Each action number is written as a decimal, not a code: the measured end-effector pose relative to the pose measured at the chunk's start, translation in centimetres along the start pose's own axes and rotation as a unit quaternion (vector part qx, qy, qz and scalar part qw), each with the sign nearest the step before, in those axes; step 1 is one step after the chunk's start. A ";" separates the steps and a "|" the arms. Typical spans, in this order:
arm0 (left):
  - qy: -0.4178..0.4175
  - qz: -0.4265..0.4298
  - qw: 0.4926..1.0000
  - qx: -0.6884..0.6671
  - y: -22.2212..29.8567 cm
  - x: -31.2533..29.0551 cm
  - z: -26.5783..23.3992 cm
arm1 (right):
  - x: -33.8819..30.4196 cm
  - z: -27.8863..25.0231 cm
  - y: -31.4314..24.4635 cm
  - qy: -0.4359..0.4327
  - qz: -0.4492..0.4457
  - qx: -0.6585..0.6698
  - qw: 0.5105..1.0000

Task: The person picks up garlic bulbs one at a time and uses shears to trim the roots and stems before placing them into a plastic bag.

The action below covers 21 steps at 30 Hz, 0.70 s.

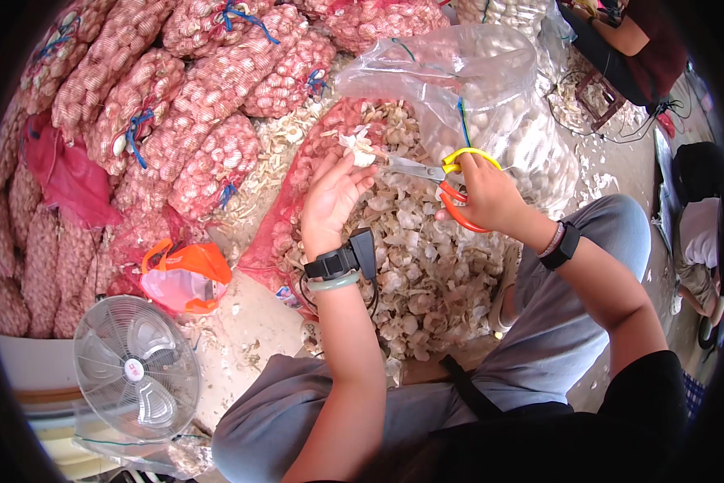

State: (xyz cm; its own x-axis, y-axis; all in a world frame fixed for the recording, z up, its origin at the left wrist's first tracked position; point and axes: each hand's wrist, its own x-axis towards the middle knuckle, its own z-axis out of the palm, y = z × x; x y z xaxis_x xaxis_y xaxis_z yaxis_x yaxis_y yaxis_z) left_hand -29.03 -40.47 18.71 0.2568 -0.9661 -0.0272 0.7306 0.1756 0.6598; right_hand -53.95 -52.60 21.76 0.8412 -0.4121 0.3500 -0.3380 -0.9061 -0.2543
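While the L hand (334, 191) pinches a papery, roundish garlic bulb (359, 151) at its fingertips, the R hand (490, 193) grips scissors (435, 173), metal blades nr bulb, w/ yellow & orange loop handles. Below: dry, flaky garlic heap (426, 274); knobbly pink mesh sacks (209, 84) far L, filmy clear bag (482, 60) far R.

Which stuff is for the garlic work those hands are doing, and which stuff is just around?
Seems part of the job:
- white garlic bulb, in the left hand
- scissors, in the right hand
- pile of loose garlic
- clear bag of garlic, probably

Seems just nearby:
- wire-guarded electric fan
- orange-and-clear plastic bag
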 end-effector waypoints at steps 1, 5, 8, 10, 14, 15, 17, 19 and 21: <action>0.000 0.000 1.000 -0.002 -0.2 0.0 0.1 | 0.0 0.3 -0.1 0.016 0.006 0.024 1.000; 0.019 0.006 1.000 -0.001 -1.3 0.1 0.6 | 0.2 0.2 -0.6 0.051 0.011 0.049 0.997; 0.005 0.004 1.000 -0.008 -1.9 0.3 0.9 | 0.2 -0.4 -0.7 0.023 0.040 0.039 0.998; -0.004 0.005 1.000 -0.007 -2.3 0.5 1.2 | 0.1 -0.5 -0.7 0.017 0.052 0.045 0.998; -0.021 0.001 1.000 0.015 -2.7 0.9 1.7 | 0.0 -0.5 -0.6 -0.018 0.087 0.041 0.995; -0.022 0.004 0.999 0.027 -2.8 1.1 1.8 | 0.1 -0.5 -0.5 -0.017 0.087 0.041 0.995; -0.028 0.002 0.999 0.043 -2.9 1.2 1.9 | 0.0 -0.4 -0.4 -0.053 0.126 0.060 0.989; -0.034 0.000 0.998 0.059 -3.0 1.3 2.4 | -0.1 -0.5 -0.2 -0.050 0.134 0.074 0.987; -0.033 -0.015 0.995 0.096 -3.3 1.4 3.3 | 0.1 -0.8 -0.1 -0.047 0.142 0.088 0.985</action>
State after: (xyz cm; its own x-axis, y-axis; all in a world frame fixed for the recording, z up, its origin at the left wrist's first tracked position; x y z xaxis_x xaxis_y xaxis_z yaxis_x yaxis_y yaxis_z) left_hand -33.12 -43.01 18.99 0.1907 -0.9816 -0.0042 0.6016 0.1135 0.7907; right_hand -54.21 -52.64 22.49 0.7619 -0.6277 0.1596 -0.4936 -0.7223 -0.4844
